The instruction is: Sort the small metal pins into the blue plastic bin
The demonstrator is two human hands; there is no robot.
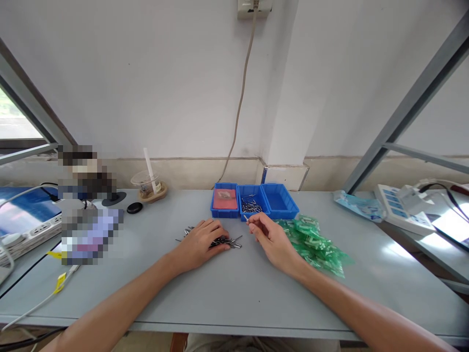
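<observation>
My left hand (pixel 203 244) lies spread, palm down, over a pile of thin dark metal pins (pixel 223 241). Its fingers curve across the pile and cover much of it, while pin ends stick out on both sides. Thumb and fingertips of my right hand (pixel 269 239) are pinched on a small, slim metal pin (pixel 246 218), whose tip points up and left. That pin is just in front of the middle blue bin (pixel 252 189), which contains several similar pins (pixel 251 205). The exact shape of the pins is too small to make out.
The left blue bin (pixel 224 213) holds a pink packet (pixel 224 199); a right blue bin (pixel 280 198) stands alongside. Green plastic bags (pixel 317 242) lie beside my right forearm. Power strips (pixel 397 208), a black round lid-like object (pixel 134 208) and a clear cup (pixel 144 181) are farther out.
</observation>
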